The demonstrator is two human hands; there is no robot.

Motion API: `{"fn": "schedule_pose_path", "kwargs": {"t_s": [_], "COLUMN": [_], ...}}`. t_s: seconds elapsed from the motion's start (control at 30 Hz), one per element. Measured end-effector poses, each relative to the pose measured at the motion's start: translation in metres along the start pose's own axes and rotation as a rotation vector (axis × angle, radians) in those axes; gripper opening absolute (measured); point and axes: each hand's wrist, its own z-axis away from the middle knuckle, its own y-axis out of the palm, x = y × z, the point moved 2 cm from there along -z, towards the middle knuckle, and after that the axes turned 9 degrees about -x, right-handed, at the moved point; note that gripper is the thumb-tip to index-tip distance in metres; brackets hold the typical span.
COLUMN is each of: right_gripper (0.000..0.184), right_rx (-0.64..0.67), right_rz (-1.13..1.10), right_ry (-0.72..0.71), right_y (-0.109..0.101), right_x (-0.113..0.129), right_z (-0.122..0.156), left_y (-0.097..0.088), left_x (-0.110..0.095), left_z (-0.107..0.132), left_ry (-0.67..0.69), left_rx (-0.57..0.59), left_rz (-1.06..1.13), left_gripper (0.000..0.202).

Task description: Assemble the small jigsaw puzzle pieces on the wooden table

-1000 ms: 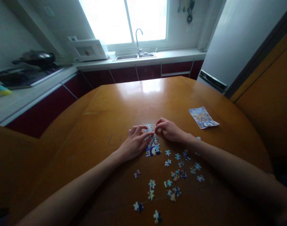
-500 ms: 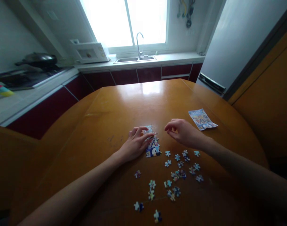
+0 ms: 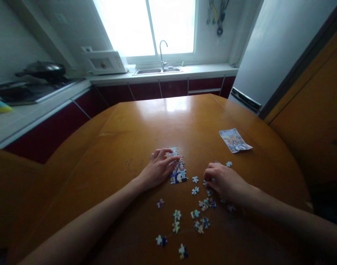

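My left hand [image 3: 157, 165] lies with its fingers spread across the partly joined jigsaw puzzle [image 3: 179, 177], a narrow upright strip with a dark blue figure at its near end. The fingers hide some of its left side. To the right, my right hand [image 3: 223, 180] is low over the loose pieces, its fingers curled down around a small pale puzzle piece [image 3: 213, 179]. Another light blue piece [image 3: 205, 183] shows beside its fingertips. More puzzle pieces [image 3: 208, 203] lie scattered nearer to me, and the hand covers part of the group.
A creased printed picture sheet [image 3: 235, 140] lies on the wooden table [image 3: 146, 129] at the right. One loose piece [image 3: 229, 164] is just beyond my right hand. Past the table are a counter with a sink [image 3: 148, 71], a microwave [image 3: 106, 62] and a fridge [image 3: 270, 55].
My right hand has come down from above onto the loose pieces. A light blue piece on the right has shifted farther away. My left hand stays on the puzzle.
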Motion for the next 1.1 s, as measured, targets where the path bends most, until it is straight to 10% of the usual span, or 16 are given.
{"fn": "schedule_pose_path", "kwargs": {"t_s": [0.53, 1.1], "right_gripper": [0.015, 0.008], "right_rx": [0.011, -0.145], "right_rz": [-0.262, -0.629], "right_ry": [0.043, -0.069], "right_y": [-0.004, -0.003], "right_x": [0.000, -0.025], "right_z": [-0.006, -0.134], "left_y": [0.002, 0.001], "left_x": [0.001, -0.001], "left_z": [0.001, 0.002], "left_ry": [-0.016, 0.006], "left_rx": [-0.028, -0.020], "left_rz": [0.016, -0.008], "left_gripper": [0.036, 0.033]}}
